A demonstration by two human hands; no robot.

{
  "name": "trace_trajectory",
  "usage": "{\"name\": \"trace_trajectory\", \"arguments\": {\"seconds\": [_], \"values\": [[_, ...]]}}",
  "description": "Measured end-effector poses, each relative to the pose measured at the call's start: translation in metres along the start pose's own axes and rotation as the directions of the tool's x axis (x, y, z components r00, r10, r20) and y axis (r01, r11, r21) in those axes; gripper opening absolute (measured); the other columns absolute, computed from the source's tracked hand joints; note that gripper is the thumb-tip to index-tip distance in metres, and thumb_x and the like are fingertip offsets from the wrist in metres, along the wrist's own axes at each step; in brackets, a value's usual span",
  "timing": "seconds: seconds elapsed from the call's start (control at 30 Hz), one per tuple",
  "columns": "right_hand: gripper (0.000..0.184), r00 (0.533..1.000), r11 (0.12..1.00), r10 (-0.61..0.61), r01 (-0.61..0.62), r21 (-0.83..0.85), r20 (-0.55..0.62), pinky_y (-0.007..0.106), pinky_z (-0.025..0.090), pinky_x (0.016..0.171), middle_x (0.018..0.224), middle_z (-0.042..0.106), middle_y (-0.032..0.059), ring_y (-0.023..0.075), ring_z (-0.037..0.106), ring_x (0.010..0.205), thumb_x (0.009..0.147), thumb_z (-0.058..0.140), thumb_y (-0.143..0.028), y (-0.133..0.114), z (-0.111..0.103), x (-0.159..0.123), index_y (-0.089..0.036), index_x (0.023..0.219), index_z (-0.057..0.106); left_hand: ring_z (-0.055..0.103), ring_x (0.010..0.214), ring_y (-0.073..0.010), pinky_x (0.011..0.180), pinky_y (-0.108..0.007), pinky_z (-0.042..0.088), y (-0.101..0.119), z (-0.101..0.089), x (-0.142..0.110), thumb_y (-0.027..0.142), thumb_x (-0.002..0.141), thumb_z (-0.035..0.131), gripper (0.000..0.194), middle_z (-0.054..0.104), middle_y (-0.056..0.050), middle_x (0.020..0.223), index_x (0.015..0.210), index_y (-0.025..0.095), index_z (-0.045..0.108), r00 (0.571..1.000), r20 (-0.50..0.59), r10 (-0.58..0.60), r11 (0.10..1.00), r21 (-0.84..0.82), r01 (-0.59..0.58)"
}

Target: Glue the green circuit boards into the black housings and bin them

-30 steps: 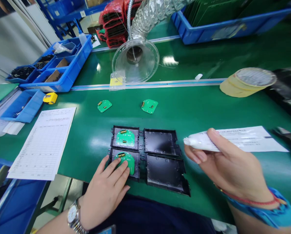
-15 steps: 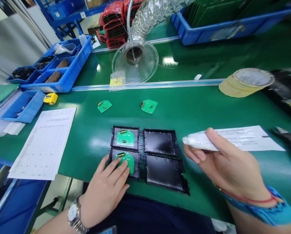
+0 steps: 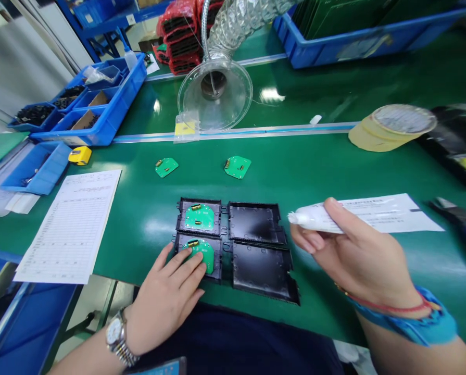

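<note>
My right hand (image 3: 367,255) grips a white squeeze tube (image 3: 387,214) with printed text, its nozzle end pointing left. My left hand (image 3: 174,294) lies flat with fingers spread, fingertips on the lower green circuit board (image 3: 207,255), partly covering it. That board sits in a black plastic case half (image 3: 216,273). Above it, another circuit board (image 3: 205,217) rests in a second case half (image 3: 181,224). To their right are two case halves without boards, the upper one (image 3: 254,223) and the lower one (image 3: 262,268). Two loose circuit boards, a left one (image 3: 166,167) and a right one (image 3: 237,166), lie farther back.
A clear fume-extraction hood (image 3: 233,107) stands behind the boards. A roll of tape (image 3: 367,133) and pliers (image 3: 457,216) lie at right. At left are a printed form (image 3: 66,229), a yellow tape measure (image 3: 79,155) and blue parts bins (image 3: 115,122).
The view has shifted slightly. My right hand with the tube has moved a little to the left. My left hand stays on the lower circuit board.
</note>
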State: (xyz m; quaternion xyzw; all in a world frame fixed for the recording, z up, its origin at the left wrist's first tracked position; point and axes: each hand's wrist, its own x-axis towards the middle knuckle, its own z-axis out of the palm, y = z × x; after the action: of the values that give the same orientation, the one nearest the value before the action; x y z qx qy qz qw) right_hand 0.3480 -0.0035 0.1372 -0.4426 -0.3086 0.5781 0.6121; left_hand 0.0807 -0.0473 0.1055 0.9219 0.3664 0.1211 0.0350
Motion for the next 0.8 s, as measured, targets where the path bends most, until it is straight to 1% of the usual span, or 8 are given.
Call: {"name": "trace_trajectory", "arguments": {"seconds": [0.07,0.13,0.2,0.27,0.4,0.53,0.8], "values": [[0.042,1.000,1.000,0.001,-0.001,0.005,0.000,0.024,0.032,0.040,0.043,0.040,-0.0018,0.0109,0.034,0.041,0.077,0.073,-0.035,0.000,0.000,0.000,-0.017,0.051,0.047,0.055,0.109,-0.0208,0.105,-0.044,0.031,-0.004,-0.009,-0.002,0.024,0.089,0.049,0.026,0.061,-0.002,0.121,0.113,0.017,0.060,1.000,-0.031,-0.006,1.000,-0.026,0.005],[0.042,1.000,1.000,0.003,-0.003,0.006,0.002,0.023,0.032,0.040,0.044,0.039,-0.0024,0.0106,0.034,0.041,0.078,0.072,-0.036,0.000,0.000,-0.001,-0.017,0.051,0.047,0.055,0.108,-0.0200,0.104,-0.042,0.033,-0.008,-0.017,-0.005,0.021,0.088,0.052,0.025,0.063,-0.003,0.119,0.112,0.016,0.059,0.997,-0.071,-0.038,0.998,-0.055,0.034],[0.041,1.000,1.000,0.007,-0.007,0.004,0.002,0.023,0.032,0.041,0.044,0.038,-0.0026,0.0107,0.033,0.042,0.079,0.071,-0.037,-0.001,0.001,-0.002,-0.018,0.051,0.047,0.056,0.105,-0.0192,0.103,-0.041,0.034,-0.009,-0.021,-0.007,0.019,0.087,0.054,0.025,0.064,-0.004,0.115,0.111,0.016,0.060,0.995,-0.084,-0.050,0.997,-0.067,0.044],[0.041,1.000,1.000,0.002,-0.002,0.000,0.012,0.024,0.032,0.040,0.044,0.038,-0.0020,0.0109,0.034,0.041,0.078,0.072,-0.036,-0.002,0.002,-0.002,-0.017,0.050,0.048,0.057,0.103,-0.0189,0.102,-0.041,0.035,-0.007,-0.018,-0.006,0.019,0.088,0.053,0.024,0.065,-0.003,0.113,0.110,0.016,0.061,0.997,-0.073,-0.023,0.999,-0.046,0.019],[0.041,1.000,1.000,-0.008,0.008,0.004,0.014,0.024,0.032,0.040,0.043,0.039,-0.0012,0.0110,0.035,0.041,0.076,0.073,-0.034,-0.003,0.002,-0.002,-0.016,0.049,0.048,0.057,0.104,-0.0202,0.101,-0.042,0.036,-0.001,-0.004,-0.001,0.023,0.091,0.047,0.026,0.064,-0.001,0.117,0.112,0.017,0.061,0.998,-0.012,0.054,0.998,0.042,-0.053],[0.043,1.000,1.000,-0.004,0.004,0.006,0.013,0.024,0.032,0.040,0.043,0.038,-0.0016,0.0104,0.035,0.041,0.076,0.073,-0.036,-0.003,0.001,-0.001,-0.016,0.049,0.047,0.056,0.106,-0.0208,0.101,-0.043,0.035,0.000,0.007,0.000,0.024,0.091,0.047,0.027,0.062,-0.002,0.120,0.114,0.018,0.060,1.000,0.013,0.025,0.996,0.085,-0.026],[0.041,1.000,1.000,-0.003,0.003,0.001,0.007,0.024,0.031,0.041,0.044,0.039,-0.0018,0.0111,0.034,0.042,0.081,0.070,-0.036,-0.001,-0.001,-0.003,-0.018,0.051,0.050,0.057,0.103,-0.0213,0.099,-0.044,0.035,-0.004,0.006,0.000,0.016,0.092,0.044,0.026,0.063,0.000,0.118,0.110,0.017,0.062,0.999,-0.011,0.052,0.998,0.035,-0.051]]}}
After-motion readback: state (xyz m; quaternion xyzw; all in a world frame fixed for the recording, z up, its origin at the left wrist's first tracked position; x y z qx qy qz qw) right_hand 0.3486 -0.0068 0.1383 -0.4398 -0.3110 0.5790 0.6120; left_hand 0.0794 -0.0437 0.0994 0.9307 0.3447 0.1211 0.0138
